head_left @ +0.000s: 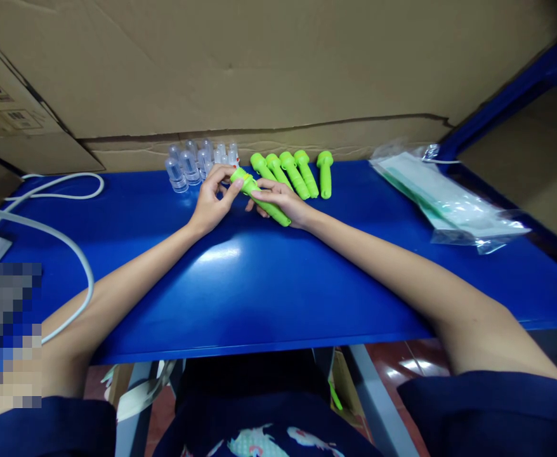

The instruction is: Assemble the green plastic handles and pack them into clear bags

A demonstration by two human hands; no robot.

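Note:
A lime-green plastic flashlight [273, 211] is held slantwise above the blue table, its ridged head up and to the left. My left hand [212, 198] pinches that head end between thumb and fingers. Around the handle part, my right hand [285, 200] is closed with its thumb lying along the top. Just behind my right hand, several similar green flashlights [294, 175] lie side by side. Clear plastic domed tubes [177, 176] stand grouped behind my left hand, which partly hides some of them.
A clear plastic bag with white and green contents [445, 197] lies on the right of the blue table [259, 292]. A white cable [76, 244] loops over the left side, passing my left forearm. Cardboard [269, 70] walls off the back; a blue frame [511, 95] rises at right.

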